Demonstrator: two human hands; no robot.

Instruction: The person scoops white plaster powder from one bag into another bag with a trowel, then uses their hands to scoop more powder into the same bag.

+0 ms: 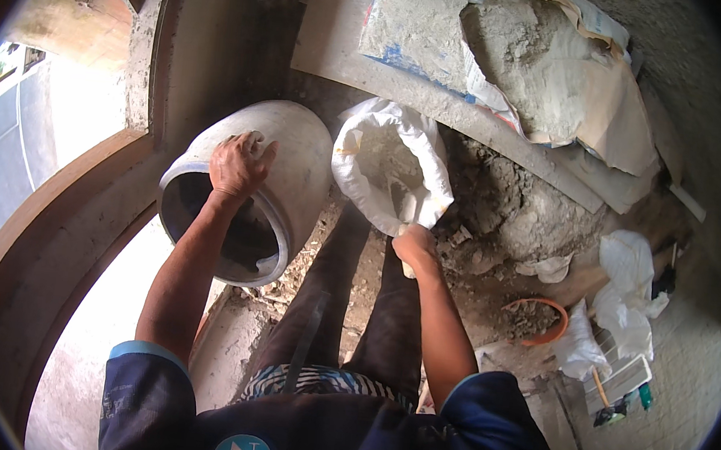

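Looks smooth, matt and dusty on the drum (299, 147); like creased plastic on the sack (351, 157); like torn, matt paper on the bag (614, 119); rough and grainy on the wall (701, 298).

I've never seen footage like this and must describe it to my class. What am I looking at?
There's no robot here, just a person working bare-handed. The single picture comes from a wide fisheye camera worn on the head, looking down, so straight edges bend. The left hand rests on a large grey drum with a wide, dark opening. The right hand grips a pale handle at the rim of an open white sack. At upper right, a torn paper bag of grey powder lies on a flat sheet.
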